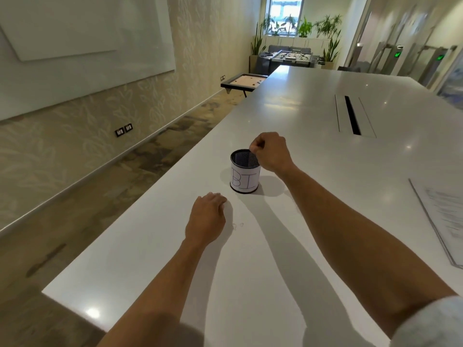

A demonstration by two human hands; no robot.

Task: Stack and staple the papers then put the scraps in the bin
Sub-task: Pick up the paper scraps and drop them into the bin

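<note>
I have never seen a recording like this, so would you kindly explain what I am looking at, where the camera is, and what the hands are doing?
There is no machine here: a person wears one wide-angle camera on the head, looking down at their own bare arms. They work at a long white table. On it stands a small mesh bin with a paper label. The right hand is over the bin's rim, fingertips pinched together as if dropping something too small to see. The left hand rests on the table, fingers curled; what it holds, if anything, is hidden. A stack of printed papers lies at the right edge.
</note>
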